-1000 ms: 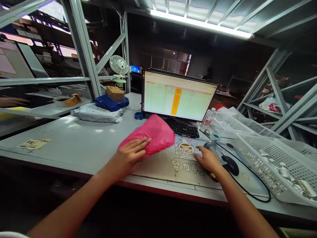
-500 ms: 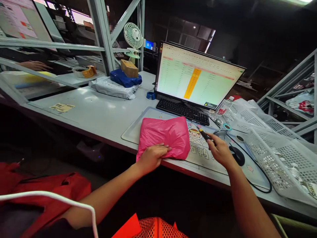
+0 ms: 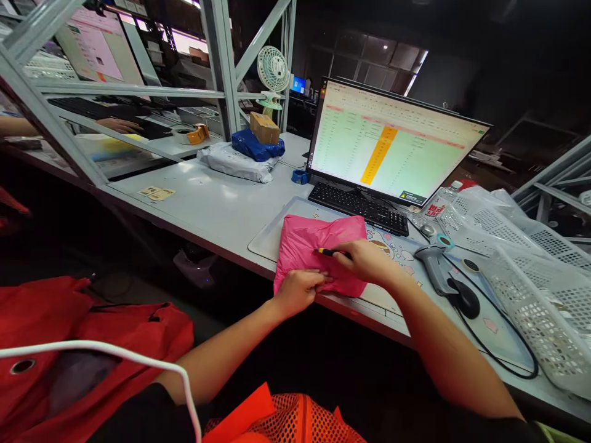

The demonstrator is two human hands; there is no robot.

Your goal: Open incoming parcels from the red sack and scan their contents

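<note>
A pink plastic mailer bag [image 3: 300, 237] lies on the desk mat at the front edge of the table. My left hand [image 3: 299, 290] is closed on the bag's near edge, fingers curled over it. Above the middle of the bag, my right hand [image 3: 364, 261] grips a black-and-yellow utility knife [image 3: 327, 251]. The knife's yellow end points left, over the pink plastic; whether it touches cannot be made out. Part of the knife's handle is hidden inside my fist.
A keyboard [image 3: 357, 206] and monitor [image 3: 392, 144] stand behind the bag. To the right are a barcode scanner [image 3: 434, 271], a black mouse [image 3: 465, 299] and white perforated baskets [image 3: 530, 307]. Wrapped parcels [image 3: 240, 163] lie at the back left. Beyond the metal frame shows another person's hand [image 3: 120, 125].
My right hand has moved left with the utility knife, from beside the bag to above it. My left hand stays at the bag's near edge. The view has turned left.
</note>
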